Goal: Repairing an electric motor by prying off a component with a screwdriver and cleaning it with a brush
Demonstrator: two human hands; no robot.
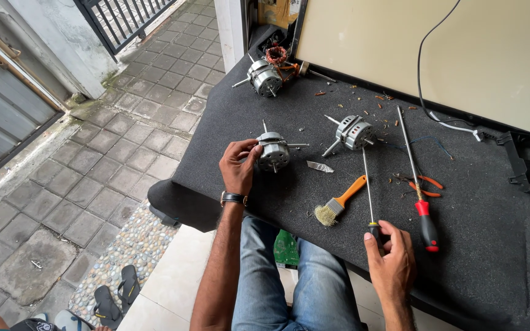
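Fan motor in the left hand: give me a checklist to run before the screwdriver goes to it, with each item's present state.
1. Left hand grips the near motor: ok.
2. Right hand closed on the black-handled screwdriver: ok.
3. Screwdriver tip at the motor: not ok, it points toward the middle motor.
4. Brush lies apart from the shaft: ok.
5. Motor's screw heads visible: cannot tell.
6. Red-handled screwdriver lies apart from the right hand: ok.
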